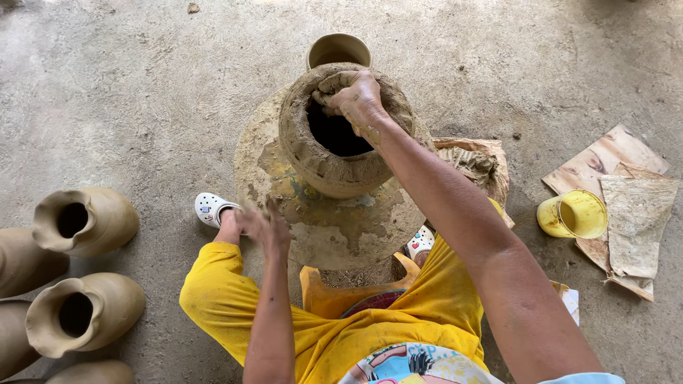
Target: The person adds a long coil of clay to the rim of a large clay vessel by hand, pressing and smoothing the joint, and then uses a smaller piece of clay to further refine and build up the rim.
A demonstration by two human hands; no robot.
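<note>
Bare concrete floor (pixel 142 92) surrounds a clay-smeared round turntable (pixel 341 235) carrying an unfinished clay pot (pixel 320 167) at its centre. My right hand (pixel 356 99) grips the pot's far rim, fingers curled over the wet clay; my left hand (pixel 265 229) rests loosely open against the turntable's near edge. Finished pots (pixel 92 220) lie at left, a yellow cup (pixel 576 213) at right.

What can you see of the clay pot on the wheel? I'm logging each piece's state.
The clay pot is wet, rough, grey-brown, round-bodied, with a thick uneven rim and a dark open mouth. It stands upright on a clay-smeared round wheel. The right hand presses on its far rim; the left hand is at the wheel's edge.
</note>
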